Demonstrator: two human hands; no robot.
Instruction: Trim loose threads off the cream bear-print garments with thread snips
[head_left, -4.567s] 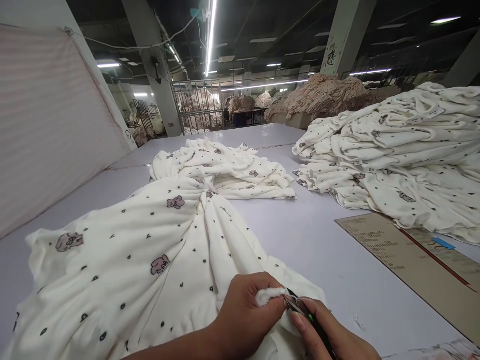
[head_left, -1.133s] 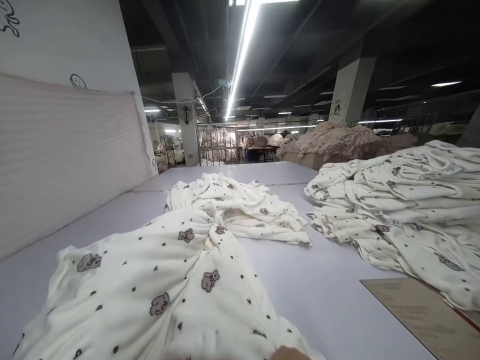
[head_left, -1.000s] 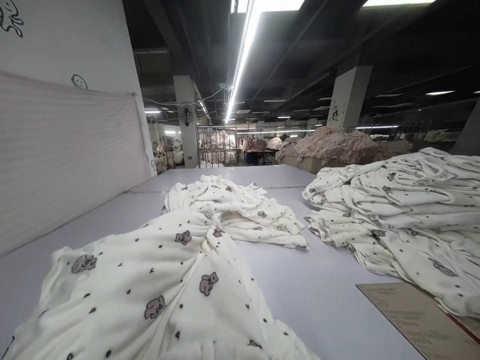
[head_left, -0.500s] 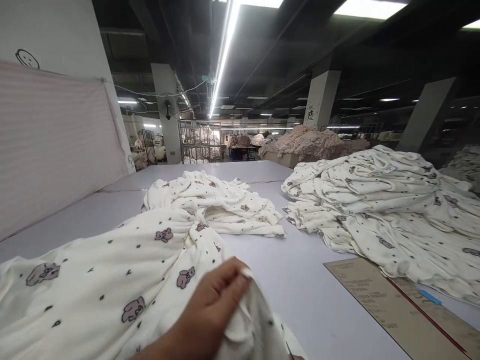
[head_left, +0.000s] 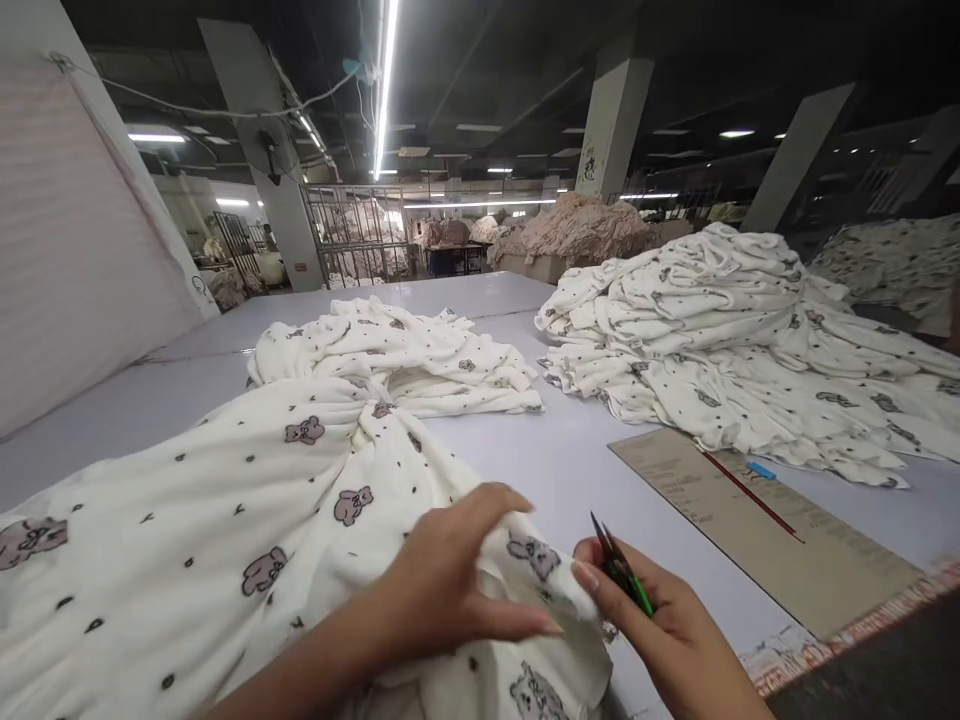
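Observation:
A white fleece fabric printed with mauve bears and small dark marks spreads over the near left of the table. Over its right part hovers my left hand, open, thumb and fingers apart with nothing between them. My right hand is closed around a pair of thread snips with dark pointed blades and a bit of green, points up and away from me. Its thumb and finger also meet the fabric's edge; whether they pinch it I cannot tell. Beyond lies a bunched part of the same printed fabric.
A big heap of printed fabric lies at the right. A brown cardboard sheet carries a red pencil and a small blue item. A pink cloth hangs at the left; pinkish heaps stand farther back.
My left hand has let go of the fabric edge and opened. My right hand with the snips has come into view at the right. The camera view has shifted downward and right.

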